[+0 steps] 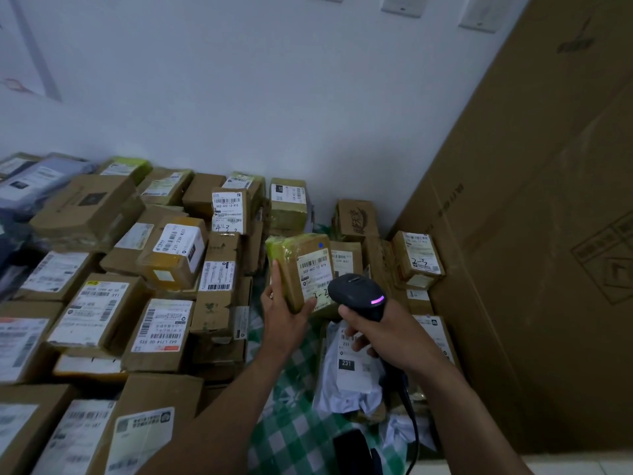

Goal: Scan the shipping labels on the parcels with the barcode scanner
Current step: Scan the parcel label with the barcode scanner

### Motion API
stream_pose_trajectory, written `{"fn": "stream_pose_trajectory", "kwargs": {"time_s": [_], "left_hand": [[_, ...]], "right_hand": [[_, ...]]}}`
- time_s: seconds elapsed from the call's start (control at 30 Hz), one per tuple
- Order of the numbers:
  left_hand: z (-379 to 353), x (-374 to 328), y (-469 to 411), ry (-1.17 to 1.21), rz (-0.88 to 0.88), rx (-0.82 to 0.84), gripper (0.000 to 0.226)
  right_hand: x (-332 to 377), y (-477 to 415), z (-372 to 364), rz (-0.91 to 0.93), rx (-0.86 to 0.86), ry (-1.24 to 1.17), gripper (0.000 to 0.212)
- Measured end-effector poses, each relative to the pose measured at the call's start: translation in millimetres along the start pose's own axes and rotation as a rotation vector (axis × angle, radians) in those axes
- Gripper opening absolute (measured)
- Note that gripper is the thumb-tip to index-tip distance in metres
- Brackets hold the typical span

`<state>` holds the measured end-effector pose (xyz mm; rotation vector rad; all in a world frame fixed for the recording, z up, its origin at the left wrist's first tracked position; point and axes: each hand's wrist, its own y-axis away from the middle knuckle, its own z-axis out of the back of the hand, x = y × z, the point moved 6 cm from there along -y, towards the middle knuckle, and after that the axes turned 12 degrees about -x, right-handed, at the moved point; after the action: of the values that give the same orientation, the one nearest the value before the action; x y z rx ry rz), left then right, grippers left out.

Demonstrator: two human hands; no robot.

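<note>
Stacked cardboard parcels (102,303) fill background; your left hand (284,310) grips small tape-wrapped brown parcel (301,269), label facing black handheld barcode scanner (359,296) clenched in your right hand (387,334).

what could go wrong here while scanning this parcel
The left hand grips the parcel only by its lower end, so it could slip. The scanner in the right hand sits very close to the label, and a neighbouring label lies just behind, so it might misread or catch the wrong barcode.
</note>
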<state>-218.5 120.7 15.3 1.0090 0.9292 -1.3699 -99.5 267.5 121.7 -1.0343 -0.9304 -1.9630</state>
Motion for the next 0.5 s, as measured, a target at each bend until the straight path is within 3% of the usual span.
{"fn": "stream_pose_trajectory", "kwargs": {"time_s": [0.2,0.33,0.43,0.5], "left_hand": [[-21.9,-4.9,-9.0,0.159,-0.024,0.1,0.113],[-54.1,-40.2,-14.2,0.182,-0.029,0.232,0.104],[-85.8,-53.3,-26.4,0.155,0.027,0.352,0.08],[-105.1,-48.9,-36.3,0.145,0.076,0.391,0.087]], "right_hand": [[-11.4,-0.2,24.6,-0.022,-0.098,-0.025,0.029],[-33.3,-3.9,56.1,-0.069,-0.249,-0.084,0.026],[-45.1,-5.1,76.0,-0.094,-0.346,-0.139,0.028],[-52.9,-5.9,82.8,-0.12,-0.362,-0.153,0.03]]}}
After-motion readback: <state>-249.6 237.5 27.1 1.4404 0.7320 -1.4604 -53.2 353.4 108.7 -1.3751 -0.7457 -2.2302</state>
